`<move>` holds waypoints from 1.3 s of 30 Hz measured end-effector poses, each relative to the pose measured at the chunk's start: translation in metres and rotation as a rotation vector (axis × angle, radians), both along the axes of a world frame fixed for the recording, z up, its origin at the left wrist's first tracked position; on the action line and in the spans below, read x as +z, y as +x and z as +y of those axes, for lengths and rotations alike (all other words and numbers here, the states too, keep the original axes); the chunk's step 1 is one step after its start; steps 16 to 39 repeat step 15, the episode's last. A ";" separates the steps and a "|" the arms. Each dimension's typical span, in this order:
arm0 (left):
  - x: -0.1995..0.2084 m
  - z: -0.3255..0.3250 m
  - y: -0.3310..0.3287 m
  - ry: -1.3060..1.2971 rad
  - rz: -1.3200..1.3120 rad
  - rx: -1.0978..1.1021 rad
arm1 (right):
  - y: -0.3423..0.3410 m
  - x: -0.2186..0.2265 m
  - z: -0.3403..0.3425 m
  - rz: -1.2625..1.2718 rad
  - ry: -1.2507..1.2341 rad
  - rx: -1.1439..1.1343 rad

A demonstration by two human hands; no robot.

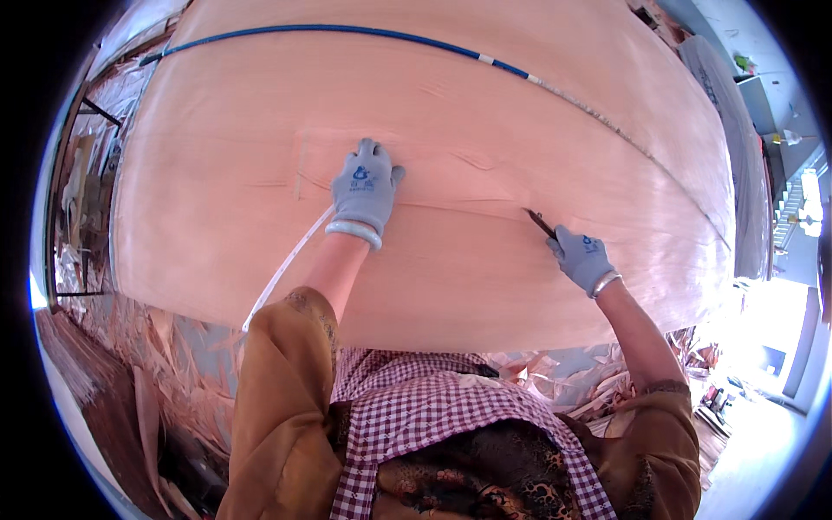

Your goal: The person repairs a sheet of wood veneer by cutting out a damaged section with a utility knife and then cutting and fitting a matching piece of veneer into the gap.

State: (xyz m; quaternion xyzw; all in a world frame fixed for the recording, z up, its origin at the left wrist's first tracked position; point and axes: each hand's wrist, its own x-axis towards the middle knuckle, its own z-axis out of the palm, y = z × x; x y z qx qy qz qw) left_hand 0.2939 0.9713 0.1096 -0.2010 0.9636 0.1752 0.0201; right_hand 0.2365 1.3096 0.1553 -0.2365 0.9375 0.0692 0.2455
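A broad, pinkish sheet of wood veneer (260,251) lies spread out in front of me. My left hand (364,186), in a grey-blue glove, rests on it with the fingers curled downward. A thin white strip (286,269) comes out from beneath that hand and slants toward my left forearm; its held end is hidden. To the right, my gloved right hand (582,258) grips a slim dark knife (542,224), whose tip is at the sheet. Faint rectangular lines and a long cut-like line run across the veneer between the hands.
A long blue rod (347,29) with a pale, speckled right part arches across the sheet's far side. Torn veneer scraps (195,355) litter the floor below the near edge. Stacked veneer (78,373) stands at the lower left, and a grey covered pile (732,147) at the right.
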 end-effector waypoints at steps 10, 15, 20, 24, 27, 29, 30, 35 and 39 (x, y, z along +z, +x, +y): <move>0.001 0.000 -0.002 -0.014 -0.071 -0.009 | -0.026 -0.008 -0.057 -0.310 -1.131 -0.465; 0.005 -0.002 0.000 -0.057 -0.045 -0.026 | -0.052 -0.015 -0.117 0.023 -0.842 -0.048; 0.005 -0.002 0.000 -0.057 -0.045 -0.026 | -0.052 -0.015 -0.117 0.023 -0.842 -0.048; 0.005 -0.002 0.000 -0.057 -0.045 -0.026 | -0.052 -0.015 -0.117 0.023 -0.842 -0.048; 0.005 -0.002 0.000 -0.057 -0.045 -0.026 | -0.052 -0.015 -0.117 0.023 -0.842 -0.048; 0.005 -0.002 0.000 -0.057 -0.045 -0.026 | -0.052 -0.015 -0.117 0.023 -0.842 -0.048; 0.005 -0.002 0.000 -0.057 -0.045 -0.026 | -0.052 -0.015 -0.117 0.023 -0.842 -0.048; 0.005 -0.002 0.000 -0.057 -0.045 -0.026 | -0.052 -0.015 -0.117 0.023 -0.842 -0.048; 0.005 -0.002 0.000 -0.057 -0.045 -0.026 | -0.052 -0.015 -0.117 0.023 -0.842 -0.048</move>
